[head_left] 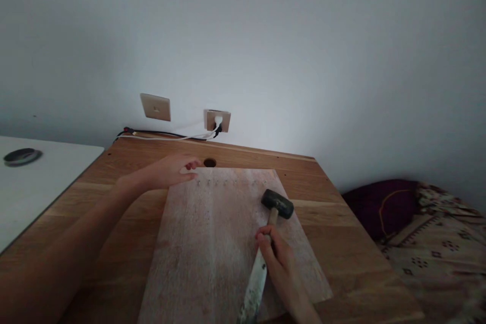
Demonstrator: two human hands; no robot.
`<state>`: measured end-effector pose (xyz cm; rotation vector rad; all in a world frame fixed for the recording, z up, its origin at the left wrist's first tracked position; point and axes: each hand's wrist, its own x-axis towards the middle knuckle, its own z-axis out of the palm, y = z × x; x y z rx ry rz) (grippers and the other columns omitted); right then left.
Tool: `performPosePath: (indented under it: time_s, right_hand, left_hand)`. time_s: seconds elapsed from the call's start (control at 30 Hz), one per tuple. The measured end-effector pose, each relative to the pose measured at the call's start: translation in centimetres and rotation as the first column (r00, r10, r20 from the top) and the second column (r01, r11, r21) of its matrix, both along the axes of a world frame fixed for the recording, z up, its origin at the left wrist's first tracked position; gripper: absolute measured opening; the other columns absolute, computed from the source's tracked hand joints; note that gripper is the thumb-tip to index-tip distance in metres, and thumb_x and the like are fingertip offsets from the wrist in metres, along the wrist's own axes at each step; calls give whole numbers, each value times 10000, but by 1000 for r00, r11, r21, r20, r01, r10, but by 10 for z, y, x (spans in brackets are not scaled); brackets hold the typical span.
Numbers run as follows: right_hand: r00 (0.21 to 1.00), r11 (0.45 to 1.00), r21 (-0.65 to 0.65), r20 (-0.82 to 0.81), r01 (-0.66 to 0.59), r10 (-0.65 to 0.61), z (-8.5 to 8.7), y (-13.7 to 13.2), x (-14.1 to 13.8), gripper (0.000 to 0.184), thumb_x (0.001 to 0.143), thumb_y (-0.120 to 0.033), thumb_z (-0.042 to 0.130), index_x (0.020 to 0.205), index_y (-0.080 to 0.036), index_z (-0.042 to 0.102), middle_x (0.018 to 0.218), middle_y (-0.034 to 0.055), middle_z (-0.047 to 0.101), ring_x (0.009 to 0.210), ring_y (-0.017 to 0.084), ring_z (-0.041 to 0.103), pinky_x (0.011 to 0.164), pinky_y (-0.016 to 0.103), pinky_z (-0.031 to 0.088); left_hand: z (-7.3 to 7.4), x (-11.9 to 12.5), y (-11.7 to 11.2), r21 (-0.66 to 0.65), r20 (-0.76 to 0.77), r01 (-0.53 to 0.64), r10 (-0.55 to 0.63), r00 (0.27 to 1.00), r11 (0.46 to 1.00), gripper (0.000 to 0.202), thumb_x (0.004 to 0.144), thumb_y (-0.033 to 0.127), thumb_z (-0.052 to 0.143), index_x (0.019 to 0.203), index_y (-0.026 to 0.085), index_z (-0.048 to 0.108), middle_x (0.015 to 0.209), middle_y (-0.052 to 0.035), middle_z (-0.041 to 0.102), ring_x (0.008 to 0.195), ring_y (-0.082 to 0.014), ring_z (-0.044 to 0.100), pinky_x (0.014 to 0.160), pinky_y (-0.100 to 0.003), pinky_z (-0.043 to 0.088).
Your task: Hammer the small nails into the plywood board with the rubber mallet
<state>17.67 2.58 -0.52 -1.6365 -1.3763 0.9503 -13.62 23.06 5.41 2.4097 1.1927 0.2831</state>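
A mallet with a black head and a pale, paint-worn handle is gripped in my right hand, its fingers wrapped around the upper handle. Its head is over the right part of a flat wooden board. Along the far edge of that board runs a row of several small nails. My left hand is at the board's far left corner, beside the leftmost nail. Its thumb and fingers are apart, with nothing visible between them.
Under the board is a brown wooden table with a round cable hole. Cables run along the wall to a socket. At left, a white surface bears a dark round object. Patterned fabric lies at right.
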Motion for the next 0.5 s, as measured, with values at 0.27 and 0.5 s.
performPosePath:
  time_s: [0.27,0.5]
  right_hand:
    - [815,979,3,554,-204,168,5,7,-14,475,1116,-546,324,1083,-215,663,708,59,732,620,276,732,550,325,423]
    - [753,920,361,646,-154,-128,-5,-20,28,324,1115,-443,430,1151,-231,672,1061,130,793,996,308,781,824,422,622]
  left_hand:
    - [16,45,-86,206,-464,-215,288,838,955,453,1033,288,498,1448,130,587,1205,-225,735,1057,-374,745,855,-459,583]
    - [-11,44,-123,166,-519,-205,262,813,965,484,1066,372,480,1480,157,607,1345,-257,681,1032,-380,754,847,-460,600]
